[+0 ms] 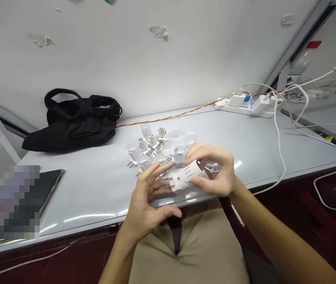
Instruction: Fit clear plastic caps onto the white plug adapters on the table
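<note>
My right hand (213,169) grips a white plug-in device (184,177) between thumb and fingers. The device is a slotted cylinder lying tilted, its metal pins toward my left hand. A small clear part (212,167) shows beside my right palm, partly hidden by the fingers. My left hand (152,201) has its fingers spread and thumb apart; its fingertips are close to the pins, and I cannot tell whether they touch. Just beyond the hands stand several small white plug-in units (152,140) with pins, and several clear plastic cups (179,154).
A black bag (79,122) lies at the back left of the grey table (96,185). A dark tablet-like item (49,187), partly blurred out, lies at the left. A power strip (244,107) with plugs and white cables (278,138) is at the back right. A red-yellow wire (168,117) runs along the wall.
</note>
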The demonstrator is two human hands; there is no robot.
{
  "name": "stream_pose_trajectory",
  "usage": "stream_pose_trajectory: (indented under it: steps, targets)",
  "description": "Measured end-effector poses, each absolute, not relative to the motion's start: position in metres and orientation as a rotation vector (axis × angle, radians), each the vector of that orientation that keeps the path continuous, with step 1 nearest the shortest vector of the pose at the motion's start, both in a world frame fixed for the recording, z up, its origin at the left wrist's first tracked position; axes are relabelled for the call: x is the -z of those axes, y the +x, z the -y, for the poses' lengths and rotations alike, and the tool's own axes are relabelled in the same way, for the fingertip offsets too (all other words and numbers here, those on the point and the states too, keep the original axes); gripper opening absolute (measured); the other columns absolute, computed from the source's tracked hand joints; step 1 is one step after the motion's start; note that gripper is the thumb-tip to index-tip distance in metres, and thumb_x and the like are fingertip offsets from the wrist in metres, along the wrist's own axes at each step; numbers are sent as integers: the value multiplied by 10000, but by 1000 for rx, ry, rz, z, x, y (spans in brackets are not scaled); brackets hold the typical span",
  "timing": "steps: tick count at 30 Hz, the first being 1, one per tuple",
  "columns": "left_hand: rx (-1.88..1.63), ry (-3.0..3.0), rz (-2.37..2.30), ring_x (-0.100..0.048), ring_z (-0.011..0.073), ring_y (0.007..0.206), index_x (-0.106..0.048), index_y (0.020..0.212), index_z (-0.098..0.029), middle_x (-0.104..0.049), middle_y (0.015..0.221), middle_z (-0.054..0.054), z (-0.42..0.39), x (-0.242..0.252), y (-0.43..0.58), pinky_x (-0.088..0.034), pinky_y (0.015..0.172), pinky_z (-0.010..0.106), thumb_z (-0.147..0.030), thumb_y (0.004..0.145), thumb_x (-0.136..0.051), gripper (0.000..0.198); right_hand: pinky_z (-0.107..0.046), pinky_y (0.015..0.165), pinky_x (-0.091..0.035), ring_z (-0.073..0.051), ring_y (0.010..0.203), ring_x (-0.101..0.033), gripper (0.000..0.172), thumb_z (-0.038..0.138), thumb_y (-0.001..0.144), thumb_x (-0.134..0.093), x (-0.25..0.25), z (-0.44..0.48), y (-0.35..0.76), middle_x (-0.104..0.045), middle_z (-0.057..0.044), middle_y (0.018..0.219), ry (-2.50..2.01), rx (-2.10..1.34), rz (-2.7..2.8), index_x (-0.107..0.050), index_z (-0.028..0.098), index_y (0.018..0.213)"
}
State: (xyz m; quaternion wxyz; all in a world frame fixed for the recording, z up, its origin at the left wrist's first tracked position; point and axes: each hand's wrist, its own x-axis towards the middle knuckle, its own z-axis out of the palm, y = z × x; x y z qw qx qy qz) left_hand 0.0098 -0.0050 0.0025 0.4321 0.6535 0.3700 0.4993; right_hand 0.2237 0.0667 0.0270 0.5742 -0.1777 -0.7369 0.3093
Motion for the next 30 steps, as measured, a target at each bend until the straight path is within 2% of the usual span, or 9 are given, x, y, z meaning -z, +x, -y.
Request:
stream_pose_trajectory:
  steps: [1,4,6,10,13,16,18,22,30]
  targets:
    - [-1239,1647,-928,-736,250,1036,-477,1436,-416,-621,1429,100,5,-2,9,-662,823,368,-369,747,-898,808,-347,600,-544,-190,679,-622,208,366,831,-761,-23,-61,218,-697,-42,815,-391,-758,1755,-705,238,985]
    - [-1208,1707,-1010,-741,204,906,-654,1241,-296,-737,1174,80,5,-4,8,-641,743,295,-328,842,-817,432,-337,655,-546,-180,719,-624,195,290,835,-761,-14,-53,205,-690,-33,841,-387,-810,1786,-694,227,1007]
    - [-1217,1699,-1047,-733,183,875,-681,1178,-270,-745,1085,58,5,-6,8,-627,738,273,-300,879,-769,313,-340,692,-545,-183,760,-626,237,317,839,-771,-10,-52,202,-675,-33,883,-399,-852,1788,-678,225,1037]
    - [-1347,1628,-1076,-722,193,893,-678,1181,-263,-730,1062,59,6,-9,7,-614,769,299,-320,895,-732,296,-379,775,-560,-178,806,-628,413,443,919,-677,-5,-49,207,-589,-53,1076,-404,-1086,1817,-559,253,1267]
    - [-1466,1590,-1100,-690,188,786,-691,1125,-241,-717,982,64,6,-10,5,-589,677,299,-361,863,-755,295,-399,809,-569,-217,960,-634,389,422,1019,-509,-1,-45,210,-529,-77,1139,-460,-1174,1827,-441,284,1377]
    - [-1497,1609,-1117,-695,197,851,-693,1073,-228,-716,999,67,5,-10,4,-587,702,290,-370,833,-783,294,-415,855,-576,-240,1056,-614,334,395,1040,-479,-1,-43,209,-576,-80,1094,-530,-1052,1821,-451,294,1357]
    - [-1479,1641,-1120,-703,211,928,-693,1070,-228,-718,1039,70,4,-10,4,-598,747,294,-362,841,-778,278,-419,866,-585,-239,1030,-634,320,420,1027,-521,-3,-44,207,-615,-75,1063,-551,-958,1770,-490,294,1319]
    - [-1465,1672,-1103,-713,219,942,-695,1089,-240,-723,1057,70,3,-10,5,-611,733,300,-347,856,-773,268,-409,768,-624,-238,902,-692,388,497,949,-657,-4,-48,205,-656,-79,1034,-538,-873,1633,-555,261,1240]
    - [-1392,1648,-1114,-735,230,1000,-721,1100,-257,-749,1102,66,3,-10,7,-642,756,298,-289,833,-808,283,-451,751,-662,-243,866,-717,360,493,892,-748,-3,-49,204,-656,-56,982,-424,-824,1488,-624,282,1156]
